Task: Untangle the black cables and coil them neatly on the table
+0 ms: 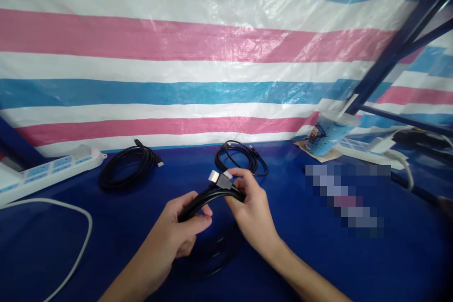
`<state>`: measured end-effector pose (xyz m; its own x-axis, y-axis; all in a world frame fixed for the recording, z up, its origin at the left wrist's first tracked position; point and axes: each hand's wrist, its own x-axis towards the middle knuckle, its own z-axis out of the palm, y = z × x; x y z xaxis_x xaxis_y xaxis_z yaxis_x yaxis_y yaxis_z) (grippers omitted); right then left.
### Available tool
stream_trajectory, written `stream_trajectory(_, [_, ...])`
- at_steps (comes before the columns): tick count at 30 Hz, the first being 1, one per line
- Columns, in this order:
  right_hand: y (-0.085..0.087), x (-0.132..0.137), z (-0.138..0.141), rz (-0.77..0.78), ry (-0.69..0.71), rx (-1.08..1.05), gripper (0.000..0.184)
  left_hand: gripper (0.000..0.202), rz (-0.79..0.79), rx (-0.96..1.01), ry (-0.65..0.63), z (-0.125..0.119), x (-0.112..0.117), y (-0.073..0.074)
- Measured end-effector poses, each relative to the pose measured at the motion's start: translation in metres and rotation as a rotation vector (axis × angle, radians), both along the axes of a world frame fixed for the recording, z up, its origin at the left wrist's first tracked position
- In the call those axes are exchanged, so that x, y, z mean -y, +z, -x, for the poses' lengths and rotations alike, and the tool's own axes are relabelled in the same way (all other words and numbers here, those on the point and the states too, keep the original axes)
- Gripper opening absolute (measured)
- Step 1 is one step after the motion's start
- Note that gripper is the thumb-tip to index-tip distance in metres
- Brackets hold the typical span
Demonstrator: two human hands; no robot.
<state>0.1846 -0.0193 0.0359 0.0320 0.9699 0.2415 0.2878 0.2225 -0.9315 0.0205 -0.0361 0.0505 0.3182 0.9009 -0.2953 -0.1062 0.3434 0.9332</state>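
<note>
Both my hands hold a black cable (203, 197) above the blue table (300, 255). My left hand (180, 229) is closed round the bundled strands at their lower end. My right hand (253, 207) pinches the same bundle just below its silver-tipped plug (214, 177), which points up and left. More of the cable hangs in dark loops (212, 252) beneath my hands.
A thick coiled black cable (125, 170) lies at the back left, a thinner coil (240, 155) behind my hands. White power strips (46, 170) (368, 151), a white cord (76, 236), a blue cartoon cup (327, 134) and a blue metal frame (392, 52) stand around. A striped tarp hangs behind.
</note>
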Motion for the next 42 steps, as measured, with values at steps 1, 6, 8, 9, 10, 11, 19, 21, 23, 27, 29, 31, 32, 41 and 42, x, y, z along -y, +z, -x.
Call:
stream_trajectory(1, [-0.002,0.0,0.0,-0.096,-0.053,0.054,0.036,0.02,0.032,0.052,-0.001,-0.003,0.003,-0.001])
stream_trajectory(6, [-0.009,0.0,0.0,-0.315,-0.035,0.366,0.037,0.015,0.217,0.187,-0.048,0.001,0.007,-0.001])
stream_trajectory(8, [-0.01,0.0,0.0,-0.314,0.01,0.441,0.035,0.015,0.28,0.195,-0.11,0.005,0.006,0.001])
stream_trajectory(9, [-0.011,0.0,0.0,-0.328,0.022,0.486,0.034,0.015,0.306,0.192,-0.135,0.007,0.005,0.002])
stream_trajectory(10, [-0.012,-0.001,0.0,-0.354,0.033,0.537,0.034,0.015,0.327,0.186,-0.151,0.008,0.005,0.003])
stream_trajectory(11, [-0.012,-0.001,-0.001,-0.385,0.058,0.581,0.035,0.014,0.343,0.175,-0.161,0.008,0.005,0.004])
stream_trajectory(19, [-0.002,0.0,-0.005,-0.253,0.419,0.644,0.024,0.014,0.378,-0.022,-0.262,0.012,0.003,0.004])
stream_trajectory(21, [0.0,-0.001,-0.004,-0.146,0.458,0.636,0.017,0.015,0.267,-0.131,-0.239,0.008,0.001,0.001])
stream_trajectory(23, [0.0,-0.002,-0.003,-0.056,0.467,0.655,0.013,0.019,0.11,-0.329,-0.176,0.005,-0.001,-0.005])
stream_trajectory(27, [-0.004,-0.005,-0.002,-0.004,0.409,0.74,0.009,0.049,-0.359,-0.75,0.068,0.001,-0.003,-0.021])
stream_trajectory(29, [-0.005,-0.005,-0.002,0.008,0.4,0.765,0.008,0.061,-0.575,-0.87,0.116,0.001,-0.001,-0.027])
stream_trajectory(31, [-0.005,-0.005,-0.001,0.009,0.425,0.761,0.011,0.057,-0.732,-0.98,0.05,-0.001,0.001,-0.031])
stream_trajectory(32, [-0.004,-0.004,0.0,0.008,0.446,0.746,0.014,0.054,-0.779,-1.025,-0.01,-0.002,0.001,-0.031])
stream_trajectory(41, [-0.005,0.004,0.009,0.123,0.478,0.382,0.026,0.016,-0.531,-1.132,-0.141,0.006,-0.006,-0.021])
stream_trajectory(42, [-0.007,0.003,0.009,0.152,0.47,0.333,0.026,0.014,-0.52,-1.165,-0.102,0.009,-0.009,-0.022])
